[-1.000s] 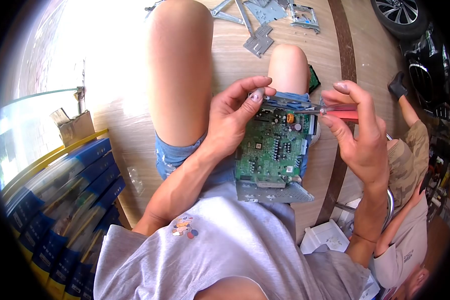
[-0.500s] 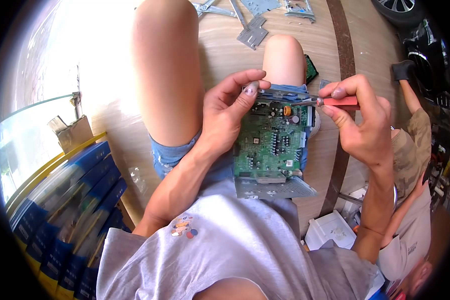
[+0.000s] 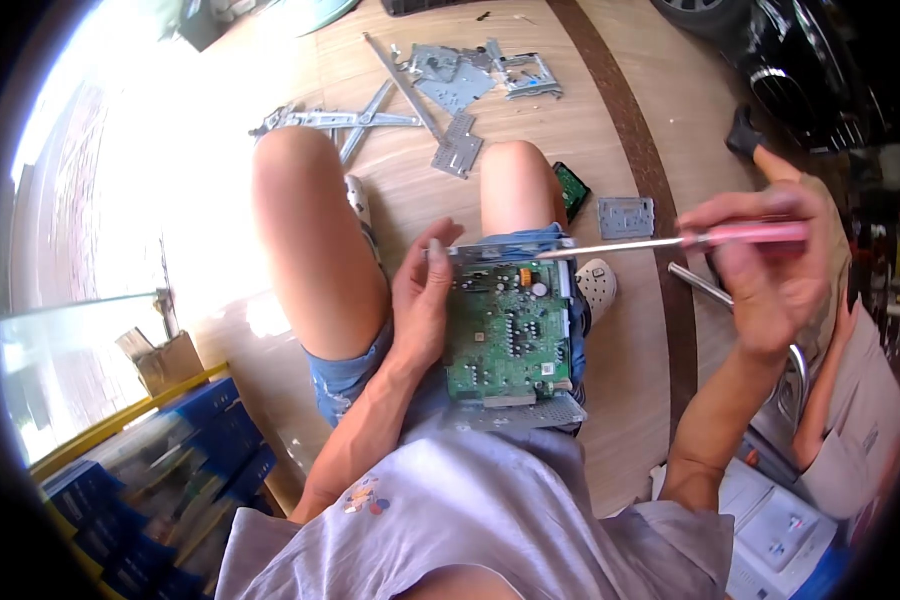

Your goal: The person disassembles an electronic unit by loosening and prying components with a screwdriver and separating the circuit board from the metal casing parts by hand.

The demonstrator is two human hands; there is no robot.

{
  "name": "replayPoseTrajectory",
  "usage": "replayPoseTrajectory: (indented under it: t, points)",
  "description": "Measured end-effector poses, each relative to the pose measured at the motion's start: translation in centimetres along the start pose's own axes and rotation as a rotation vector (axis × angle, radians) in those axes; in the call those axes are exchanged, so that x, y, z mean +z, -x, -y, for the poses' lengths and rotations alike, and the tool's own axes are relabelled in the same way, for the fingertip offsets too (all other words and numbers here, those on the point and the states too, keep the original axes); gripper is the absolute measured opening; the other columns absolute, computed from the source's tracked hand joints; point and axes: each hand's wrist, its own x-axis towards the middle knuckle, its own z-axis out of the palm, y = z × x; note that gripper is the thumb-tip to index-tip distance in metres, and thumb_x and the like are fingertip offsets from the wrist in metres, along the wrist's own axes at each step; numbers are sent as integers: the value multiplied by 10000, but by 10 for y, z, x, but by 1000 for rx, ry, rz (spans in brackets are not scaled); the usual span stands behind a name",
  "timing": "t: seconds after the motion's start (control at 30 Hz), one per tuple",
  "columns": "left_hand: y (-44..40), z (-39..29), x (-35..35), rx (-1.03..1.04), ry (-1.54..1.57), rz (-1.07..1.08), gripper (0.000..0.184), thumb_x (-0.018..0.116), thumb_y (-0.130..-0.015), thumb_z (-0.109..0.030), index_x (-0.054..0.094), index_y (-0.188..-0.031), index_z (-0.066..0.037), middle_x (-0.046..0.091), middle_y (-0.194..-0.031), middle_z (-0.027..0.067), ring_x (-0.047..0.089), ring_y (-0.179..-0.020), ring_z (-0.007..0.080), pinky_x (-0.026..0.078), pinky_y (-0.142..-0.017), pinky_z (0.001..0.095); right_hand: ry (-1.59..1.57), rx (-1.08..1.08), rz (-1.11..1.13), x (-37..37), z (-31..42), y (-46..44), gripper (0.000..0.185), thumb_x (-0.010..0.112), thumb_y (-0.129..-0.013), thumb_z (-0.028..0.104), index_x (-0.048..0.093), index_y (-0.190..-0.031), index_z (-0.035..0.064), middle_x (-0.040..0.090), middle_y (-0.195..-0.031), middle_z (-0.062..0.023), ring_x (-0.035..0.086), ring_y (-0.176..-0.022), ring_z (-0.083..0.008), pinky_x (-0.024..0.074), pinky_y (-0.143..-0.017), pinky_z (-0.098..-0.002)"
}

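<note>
Left hand: half-curled, thumb and fingers about the near end of the metal frame; grip behind the edge partly hidden.
Circuit board: green, just right of the left hand, over the lap; underside out of sight.
Step, as judged: screwdriver work along the frame's far edge; next move calls for a steady left hand and a well-lined tip.
Screwdriver: reaching leftward from the right hand to that edge; tip contact cannot be told.
Right hand: closed round the pink handle; fingers blurred, exact hold unclear.
</note>
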Motion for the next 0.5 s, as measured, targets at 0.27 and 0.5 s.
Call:
replayPoseTrajectory:
  t: [0.27,0.5]
  points:
    - [4,22,-21,-167,-255,73,642,484,-1023,-553,546,-1301,23,610,-1162,71,531,-1087,141,411,-970,289,12,123,-529,-102,-20,75,380,648,-928,27,456,-1254,-9,673,-1036,-245,692,-903,-286,581,-804,-358]
    - [1,22,-14,-339,-64,90,584,688,-910,-551,592,-1161,-32,624,-1043,12,564,-944,105,488,-832,300,-119,370,-888,-131,-98,147,359,680,-902,38,487,-1205,26,676,-1022,-206,699,-848,-254,595,-714,-332]
